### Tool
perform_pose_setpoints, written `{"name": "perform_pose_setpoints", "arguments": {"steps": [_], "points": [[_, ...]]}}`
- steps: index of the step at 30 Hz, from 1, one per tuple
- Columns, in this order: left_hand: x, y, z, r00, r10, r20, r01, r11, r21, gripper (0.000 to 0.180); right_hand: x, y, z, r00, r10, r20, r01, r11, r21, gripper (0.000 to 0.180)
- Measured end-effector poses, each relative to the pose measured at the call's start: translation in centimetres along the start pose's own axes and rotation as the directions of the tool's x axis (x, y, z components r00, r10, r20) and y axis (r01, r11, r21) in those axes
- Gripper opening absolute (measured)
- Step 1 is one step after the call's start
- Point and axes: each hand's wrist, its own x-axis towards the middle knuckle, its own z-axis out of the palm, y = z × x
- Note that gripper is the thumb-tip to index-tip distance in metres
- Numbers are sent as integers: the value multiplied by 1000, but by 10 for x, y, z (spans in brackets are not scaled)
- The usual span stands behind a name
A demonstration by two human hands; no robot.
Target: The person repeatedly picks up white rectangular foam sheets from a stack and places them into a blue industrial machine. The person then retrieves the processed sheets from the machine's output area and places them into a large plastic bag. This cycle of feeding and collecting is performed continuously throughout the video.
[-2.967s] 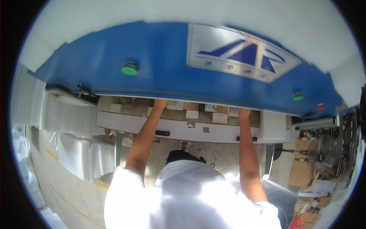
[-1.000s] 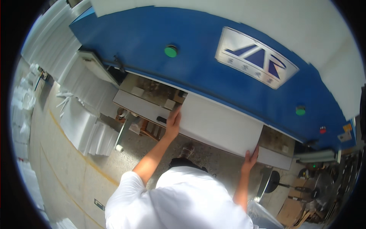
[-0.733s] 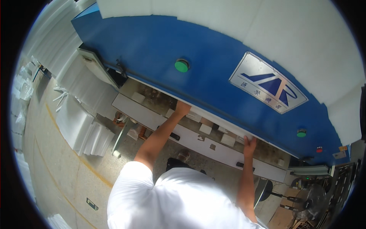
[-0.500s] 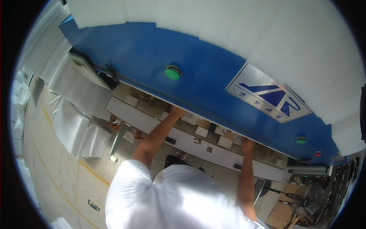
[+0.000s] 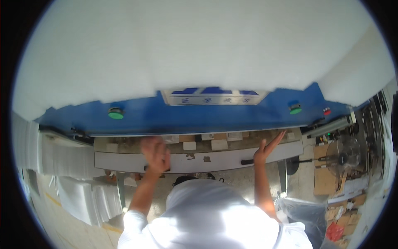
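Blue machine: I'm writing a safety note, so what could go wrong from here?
1. The left hand and right hand are close to the bed under the blue machine; if the part above came down, fingers might be pinched.
2. White sheets overlap the machine's upper front; if loose, they could slide toward the hands.
3. A green button protrudes above and left of the left hand; a stray reach might press it.

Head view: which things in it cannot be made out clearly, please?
Head view, left hand: finger outlines lost in blur.
Head view, nameplate: upper part hidden by white sheets.
Head view, worktable: far side hidden by the blue machine panel.
Head view, white stack at far left: cut off by the dark rim.
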Motion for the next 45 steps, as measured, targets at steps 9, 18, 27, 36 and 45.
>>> {"name": "perform_pose_setpoints", "arguments": {"steps": [9,18,27,36,45], "points": [[171,-44,-1,881,104,-462,129,886,445,76,170,-65,-7,856,-429,-290,363,896,-255,83],[150,-26,-13,937,82,-339,120,837,534,72,132,-64,-38,963,-262,-63,261,965,-30,78],[162,195,-13,938,346,-20,-346,937,-37,51,-66,-35,-143,975,79,207,-117,977,177,77],[363,410,16,736,601,-311,-674,694,-254,54,-136,-6,-286,947,263,182,-274,961,35,54],[489,490,7,944,53,326,-224,829,513,50,-170,-12,-365,834,550,34,-551,834,23,47]]}}
